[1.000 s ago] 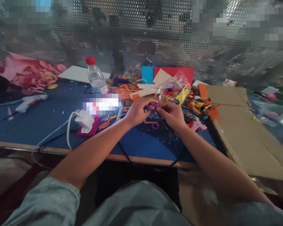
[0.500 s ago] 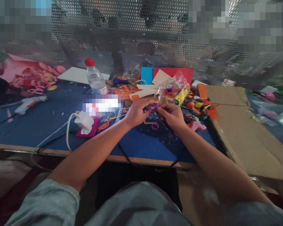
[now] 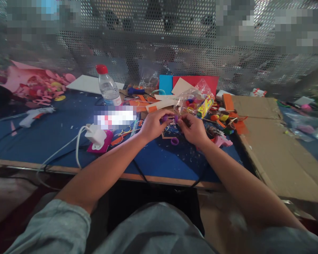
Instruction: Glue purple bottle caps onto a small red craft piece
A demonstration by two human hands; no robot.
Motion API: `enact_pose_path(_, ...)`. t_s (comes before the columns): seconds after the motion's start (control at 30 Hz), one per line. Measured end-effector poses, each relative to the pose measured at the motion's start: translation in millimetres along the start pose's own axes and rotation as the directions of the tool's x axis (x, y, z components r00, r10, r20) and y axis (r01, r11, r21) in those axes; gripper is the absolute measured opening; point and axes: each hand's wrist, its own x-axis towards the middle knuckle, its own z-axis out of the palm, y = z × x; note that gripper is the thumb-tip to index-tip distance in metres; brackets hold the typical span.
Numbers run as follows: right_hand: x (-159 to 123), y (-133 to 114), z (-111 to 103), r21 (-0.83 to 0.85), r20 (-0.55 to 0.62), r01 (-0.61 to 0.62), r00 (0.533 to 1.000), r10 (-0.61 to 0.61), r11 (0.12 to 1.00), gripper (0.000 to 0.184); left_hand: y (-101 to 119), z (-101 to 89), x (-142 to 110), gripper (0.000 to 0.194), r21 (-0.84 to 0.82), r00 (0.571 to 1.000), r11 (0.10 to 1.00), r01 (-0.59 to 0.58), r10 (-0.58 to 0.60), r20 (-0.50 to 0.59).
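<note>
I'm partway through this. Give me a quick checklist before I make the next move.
1. Left hand gripping the purple item: ok, pinched in its fingertips.
2. Right hand gripping it too: ok.
3. Whether the purple item is one part or two: cannot tell, fingers cover much of it.
4. Loose purple ring in view: ok, on the table just below the hands.
5. Blue table free of scraps around the ring: not ok, small bits are scattered there.
6. Bottle capped: ok, red cap on.

The blue tabletop (image 3: pixel 159 165) bears a white glue gun (image 3: pixel 31 117), a red-capped bottle (image 3: pixel 108 88) and a small purple ring (image 3: pixel 174 144).
</note>
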Motion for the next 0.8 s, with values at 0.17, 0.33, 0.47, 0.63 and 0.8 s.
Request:
enact_pose_path(0.17,6,5,-8,-0.273,0.177,0.066,0.984,-0.018,0.96,0.011,-7,4.9,2,0.029,-0.225,0.985,0.962,0.152,-0.165,-0.04)
enact_pose_path(0.33,10,4,-24,-0.373,0.195,0.064,0.981,0.01,0.926,0.009,-11,5.5,4,0.043,-0.435,0.946,0.853,0.288,-0.323,-0.007)
enact_pose_path(0.47,9,2,-36,-0.592,0.207,0.017,0.969,0.131,0.805,0.018,-18,7.9,6,0.049,-0.553,0.917,0.766,0.327,-0.399,-0.011)
enact_pose_path(0.63,5,6,-34,-0.695,0.288,0.099,0.946,0.15,0.712,0.026,-32,11.9,9,0.026,-0.68,0.876,0.647,0.345,-0.482,-0.013)
enact_pose_path(0.8,2,8,-28,-0.648,0.326,0.096,0.931,0.162,0.755,0.024,-41,10.8,11,0.025,-0.701,0.895,0.639,0.316,-0.446,-0.003)
